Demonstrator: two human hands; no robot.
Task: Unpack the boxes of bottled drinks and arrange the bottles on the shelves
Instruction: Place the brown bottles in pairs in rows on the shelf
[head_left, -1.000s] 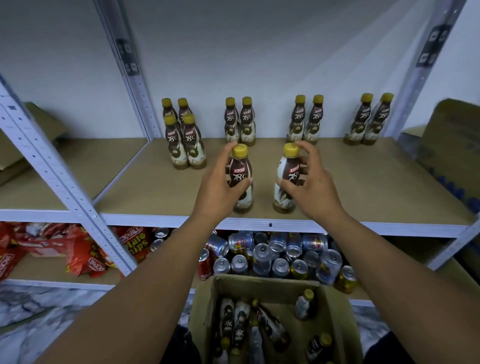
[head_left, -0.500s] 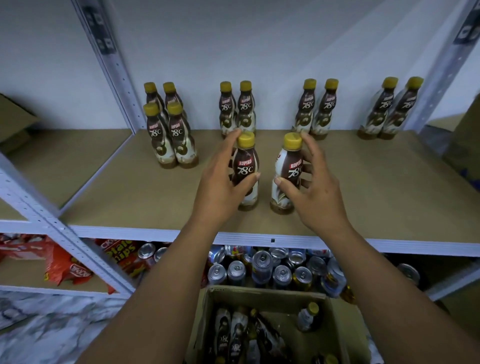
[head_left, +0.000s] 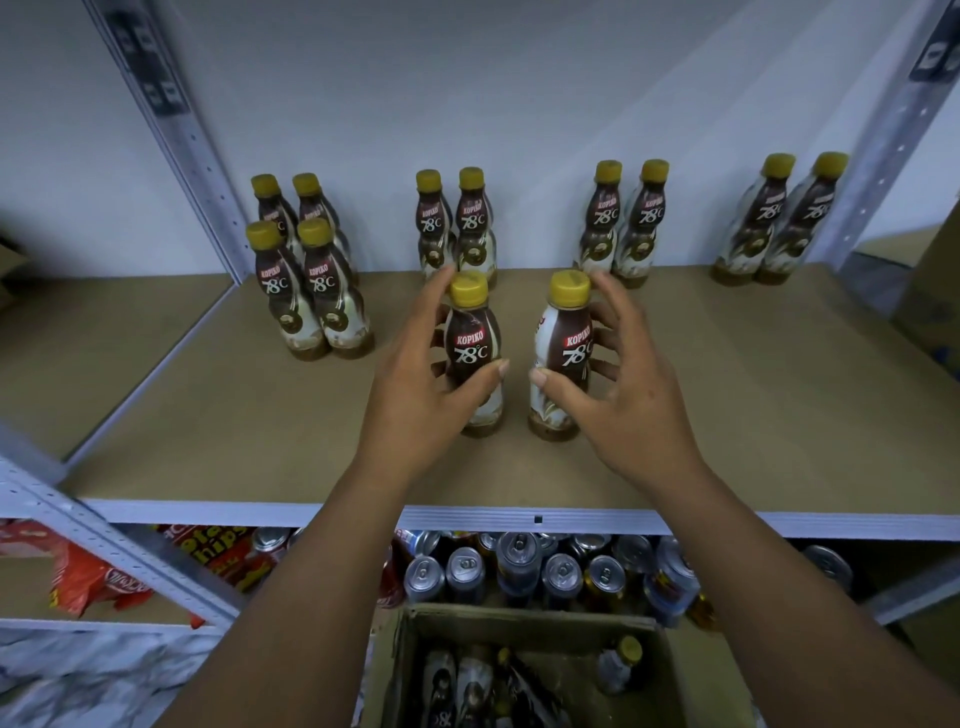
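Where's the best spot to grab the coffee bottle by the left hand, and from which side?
Around the middle of the left bottle, where the body narrows, coming from its left. It stands upright on the shelf, and the right bottle, held by the right hand, crowds its other side. The left hand wraps it there.

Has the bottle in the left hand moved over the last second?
Yes: the bottle has slid deeper, away from the shelf's front edge, toward the pair standing behind it.

On the shelf, one upright bottle is gripped by the left hand, a second bottle, at its three o'clock, by the right hand.
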